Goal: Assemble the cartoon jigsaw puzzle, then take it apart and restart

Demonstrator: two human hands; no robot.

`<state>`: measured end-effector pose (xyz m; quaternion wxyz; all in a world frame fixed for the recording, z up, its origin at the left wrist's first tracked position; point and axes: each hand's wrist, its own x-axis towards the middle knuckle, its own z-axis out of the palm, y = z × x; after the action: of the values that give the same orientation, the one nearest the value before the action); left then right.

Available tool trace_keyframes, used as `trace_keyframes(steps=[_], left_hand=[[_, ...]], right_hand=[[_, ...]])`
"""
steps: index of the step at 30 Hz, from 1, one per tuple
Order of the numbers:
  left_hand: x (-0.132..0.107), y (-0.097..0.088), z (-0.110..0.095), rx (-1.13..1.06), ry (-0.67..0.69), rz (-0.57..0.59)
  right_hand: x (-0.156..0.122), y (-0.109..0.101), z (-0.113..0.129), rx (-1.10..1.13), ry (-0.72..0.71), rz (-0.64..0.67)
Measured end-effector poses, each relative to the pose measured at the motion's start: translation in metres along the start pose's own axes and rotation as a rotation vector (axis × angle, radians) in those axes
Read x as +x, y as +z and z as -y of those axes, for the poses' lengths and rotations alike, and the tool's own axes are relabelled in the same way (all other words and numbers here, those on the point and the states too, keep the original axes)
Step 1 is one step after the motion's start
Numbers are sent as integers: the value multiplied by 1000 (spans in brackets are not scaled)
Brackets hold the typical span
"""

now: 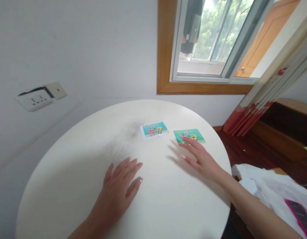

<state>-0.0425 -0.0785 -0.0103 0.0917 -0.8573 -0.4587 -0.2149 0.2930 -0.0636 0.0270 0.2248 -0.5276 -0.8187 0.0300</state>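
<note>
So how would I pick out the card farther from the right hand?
Find the round white table near the window. On its far half lies the left cartoon card, blue-green. White strips along its left and lower edges set it apart from the right cartoon card, near the right hand.

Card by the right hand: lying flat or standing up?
Flat. The card lies picture side up on the white table; the right hand overlaps its lower edge in view.

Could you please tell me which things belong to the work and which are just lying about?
Likely part of the work:
left SpongeBob card
right SpongeBob card, nearest the right hand
round white table

Just lying about:
pink-edged phone
crumpled white sheet
</note>
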Motion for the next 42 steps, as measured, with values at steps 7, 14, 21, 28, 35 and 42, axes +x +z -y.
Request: trace_keyframes(steps=[7, 14, 21, 28, 35, 42], left_hand=[[12, -21, -6, -226, 167, -77], [12, -22, -12, -269, 169, -21], [14, -18, -17, -346, 158, 25], [43, -9, -19, -318, -17, 46], [79, 12, -18, -48, -243, 90], [82, 23, -27, 27, -211, 86]], right_hand=[[42, 3, -82, -242, 258, 34], [50, 37, -87, -271, 262, 194], [21, 45, -31, -217, 117, 131], [21, 77, 40, 0, 114, 66], [65, 77, 39, 91, 176, 98], [76, 65, 45, -229, 151, 7]])
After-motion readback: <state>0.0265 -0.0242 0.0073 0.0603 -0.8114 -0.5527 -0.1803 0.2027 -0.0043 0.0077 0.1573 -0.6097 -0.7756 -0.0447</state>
